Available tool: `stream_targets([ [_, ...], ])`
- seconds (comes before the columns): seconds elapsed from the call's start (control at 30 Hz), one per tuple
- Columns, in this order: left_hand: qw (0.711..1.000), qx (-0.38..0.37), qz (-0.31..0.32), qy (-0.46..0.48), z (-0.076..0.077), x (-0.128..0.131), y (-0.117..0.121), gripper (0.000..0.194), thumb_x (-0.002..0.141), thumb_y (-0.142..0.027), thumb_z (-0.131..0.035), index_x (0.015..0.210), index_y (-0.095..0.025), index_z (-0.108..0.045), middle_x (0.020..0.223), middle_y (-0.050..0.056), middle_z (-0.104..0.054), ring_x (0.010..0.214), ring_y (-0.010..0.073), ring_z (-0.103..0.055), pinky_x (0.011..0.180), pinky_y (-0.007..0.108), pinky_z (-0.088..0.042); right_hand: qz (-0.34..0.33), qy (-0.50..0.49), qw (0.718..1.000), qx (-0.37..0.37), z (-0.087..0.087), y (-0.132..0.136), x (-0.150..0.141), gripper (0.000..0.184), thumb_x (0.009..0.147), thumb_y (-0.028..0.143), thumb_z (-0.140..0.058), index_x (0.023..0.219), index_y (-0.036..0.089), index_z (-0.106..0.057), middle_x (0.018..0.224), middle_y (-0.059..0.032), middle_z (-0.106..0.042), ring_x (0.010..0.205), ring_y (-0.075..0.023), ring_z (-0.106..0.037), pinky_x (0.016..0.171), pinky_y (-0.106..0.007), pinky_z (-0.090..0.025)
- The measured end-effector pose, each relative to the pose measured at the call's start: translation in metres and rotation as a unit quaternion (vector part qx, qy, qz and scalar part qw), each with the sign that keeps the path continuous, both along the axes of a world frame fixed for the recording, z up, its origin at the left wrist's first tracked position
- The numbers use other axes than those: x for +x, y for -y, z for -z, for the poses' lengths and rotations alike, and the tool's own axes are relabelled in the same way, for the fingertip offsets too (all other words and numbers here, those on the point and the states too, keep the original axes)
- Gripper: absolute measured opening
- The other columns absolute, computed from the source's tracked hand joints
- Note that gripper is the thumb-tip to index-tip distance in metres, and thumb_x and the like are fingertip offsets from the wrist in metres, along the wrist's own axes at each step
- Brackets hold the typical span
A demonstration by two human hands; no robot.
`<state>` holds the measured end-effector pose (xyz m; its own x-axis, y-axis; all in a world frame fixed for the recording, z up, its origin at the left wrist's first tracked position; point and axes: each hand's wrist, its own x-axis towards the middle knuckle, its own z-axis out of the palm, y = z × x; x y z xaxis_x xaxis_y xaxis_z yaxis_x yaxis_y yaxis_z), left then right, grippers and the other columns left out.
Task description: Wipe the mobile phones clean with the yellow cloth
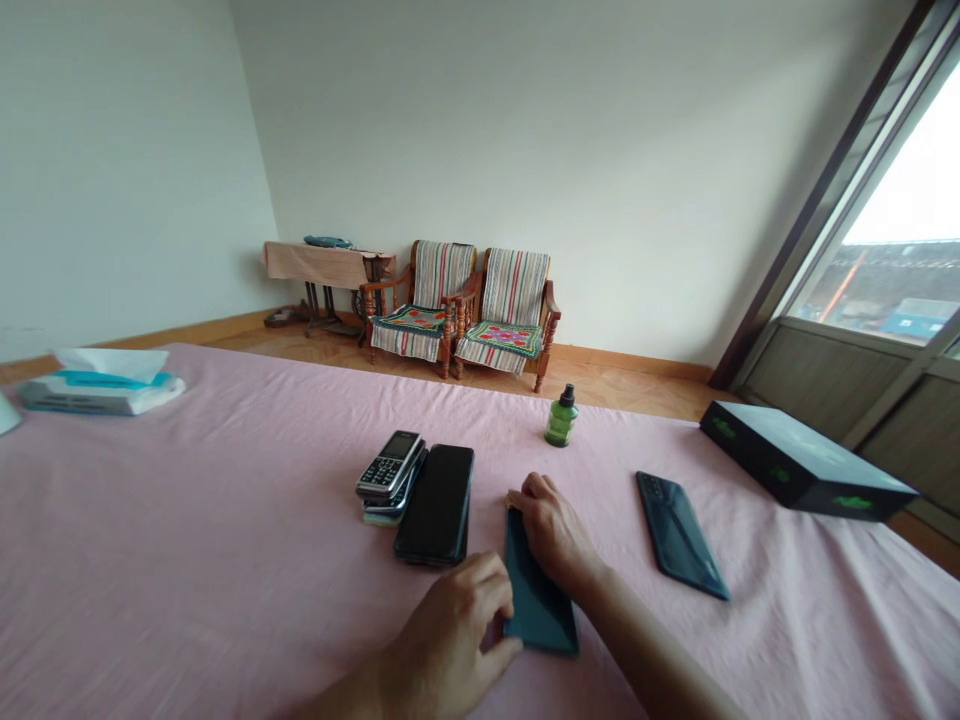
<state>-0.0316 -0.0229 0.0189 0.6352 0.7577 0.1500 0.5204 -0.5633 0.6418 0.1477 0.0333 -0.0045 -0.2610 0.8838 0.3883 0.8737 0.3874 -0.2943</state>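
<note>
A dark teal, flat phone (536, 600) lies on the pink cloth in front of me, partly covered by both hands. My left hand (457, 625) is at its lower left edge, with curled fingers and thumb closed on that side. My right hand (551, 530) reaches over its top end, fingers bent around the far edge; a small pale bit shows at the fingertips, too small to name. Just left lies a black smartphone (435, 505), on top of another dark one. Beside it is a small stack topped by a silver keypad phone (390, 463).
A green bottle (561, 418) with a black cap stands beyond my right hand. To the right lie a dark blue smartphone (681, 535) and a black box (802, 460). A tissue pack (105, 390) is at far left. Two wooden chairs (502, 320) stand beyond the pink cloth (247, 540).
</note>
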Motion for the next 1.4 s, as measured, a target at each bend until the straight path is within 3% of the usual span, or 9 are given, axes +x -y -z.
stream_targets([
  [0.23, 1.0, -0.005, 0.01, -0.002, -0.005, 0.001, 0.001, 0.022, 0.066, -0.002, -0.061, 0.078, -0.019, -0.055, 0.09, -0.001, -0.057, 0.088, 0.0164, -0.054, 0.079, 0.024, -0.041, -0.06, -0.044, 0.997, -0.038, -0.006, 0.053, -0.003, 0.023, 0.091, 0.005, -0.045, 0.084, 0.018, -0.063, 0.086, -0.004, -0.051, 0.081, -0.0171, -0.048, 0.069, -0.026, -0.041],
  [0.5, 0.998, -0.018, -0.04, 0.036, -0.001, 0.003, 0.001, 0.034, 0.062, 0.002, -0.054, 0.086, -0.02, -0.048, 0.094, 0.001, -0.054, 0.09, 0.0185, -0.053, 0.083, 0.029, -0.043, -0.091, -0.04, 0.994, -0.052, -0.002, 0.101, -0.01, 0.02, 0.09, 0.008, -0.048, 0.087, 0.019, -0.065, 0.086, -0.0048, -0.054, 0.081, -0.0174, -0.05, 0.067, -0.026, -0.044],
  [0.6, 0.997, -0.03, -0.037, 0.064, 0.002, 0.002, -0.001, 0.044, 0.062, 0.002, -0.057, 0.099, -0.02, -0.048, 0.102, 0.003, -0.054, 0.093, 0.0192, -0.053, 0.084, 0.03, -0.044, -0.095, -0.053, 0.993, -0.047, -0.002, 0.097, -0.009, 0.024, 0.09, 0.007, -0.047, 0.091, 0.021, -0.067, 0.086, -0.0045, -0.055, 0.08, -0.0168, -0.051, 0.066, -0.025, -0.045],
  [0.7, 0.996, -0.039, -0.037, 0.074, 0.005, 0.001, -0.003, 0.051, 0.061, 0.001, -0.061, 0.104, -0.021, -0.047, 0.104, 0.002, -0.056, 0.096, 0.0196, -0.053, 0.087, 0.031, -0.043, -0.087, -0.061, 0.994, -0.035, -0.005, 0.076, -0.006, 0.031, 0.091, 0.006, -0.043, 0.097, 0.023, -0.069, 0.085, -0.0044, -0.053, 0.079, -0.0162, -0.051, 0.066, -0.025, -0.045],
  [0.9, 0.996, -0.06, -0.047, 0.054, -0.001, 0.001, -0.001, 0.044, 0.061, -0.003, -0.068, 0.097, -0.02, -0.048, 0.099, 0.002, -0.057, 0.092, 0.0199, -0.054, 0.086, 0.033, -0.043, -0.017, -0.053, 0.998, -0.006, -0.005, 0.014, 0.0, 0.03, 0.088, 0.003, -0.044, 0.086, 0.017, -0.071, 0.083, -0.0047, -0.051, 0.08, -0.0161, -0.049, 0.073, -0.026, -0.044],
  [1.0, 0.996, -0.059, -0.053, 0.048, -0.003, 0.001, -0.001, 0.043, 0.06, -0.003, -0.067, 0.094, -0.02, -0.048, 0.097, 0.001, -0.057, 0.089, 0.0192, -0.054, 0.084, 0.033, -0.044, -0.008, -0.056, 0.998, -0.001, -0.002, 0.001, -0.001, 0.03, 0.088, 0.003, -0.043, 0.085, 0.016, -0.07, 0.083, -0.0051, -0.051, 0.081, -0.0167, -0.049, 0.074, -0.027, -0.042],
  [1.1, 0.995, -0.06, -0.061, 0.048, -0.002, 0.001, -0.001, 0.041, 0.06, -0.005, -0.068, 0.091, -0.021, -0.046, 0.095, 0.001, -0.056, 0.089, 0.0198, -0.053, 0.084, 0.034, -0.044, -0.012, -0.056, 0.998, -0.002, -0.002, 0.011, -0.004, 0.031, 0.088, 0.002, -0.043, 0.082, 0.016, -0.069, 0.082, -0.0048, -0.051, 0.08, -0.0167, -0.048, 0.071, -0.026, -0.042],
  [1.4, 0.995, -0.031, -0.034, 0.088, 0.007, 0.0, -0.005, 0.048, 0.061, 0.003, -0.057, 0.101, -0.021, -0.047, 0.097, 0.001, -0.055, 0.087, 0.0175, -0.055, 0.08, 0.029, -0.046, -0.077, -0.097, 0.991, -0.043, -0.003, 0.087, -0.013, 0.031, 0.087, 0.002, -0.046, 0.088, 0.022, -0.069, 0.083, -0.0048, -0.054, 0.079, -0.0171, -0.052, 0.065, -0.026, -0.046],
])
